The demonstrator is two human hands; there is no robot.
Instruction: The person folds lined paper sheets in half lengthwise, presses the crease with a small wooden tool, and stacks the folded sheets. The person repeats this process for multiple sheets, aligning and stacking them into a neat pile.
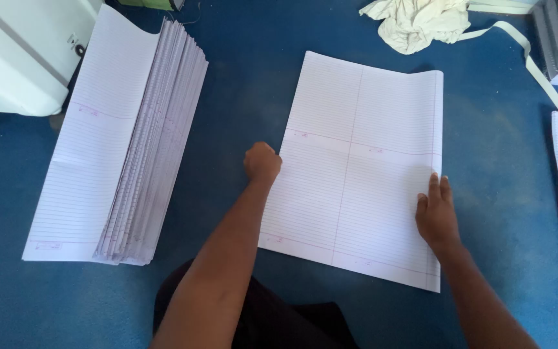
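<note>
The left hand (pixel 262 161) is a closed fist on the ruled sheet's (pixel 356 161) left edge, grasp hidden. The right hand (pixel 436 213) lies flat, fingers extended, on its right edge. Bare blue floor (pixel 240 97) surrounds it.

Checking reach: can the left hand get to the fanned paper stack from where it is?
Probably yes. The left hand rests at the open sheet's left edge; only bare blue surface separates it from the stack.

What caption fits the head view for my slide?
Left hand fisted at the ruled sheet's left edge, right hand flat on its right edge, folded stack alongside.
</note>
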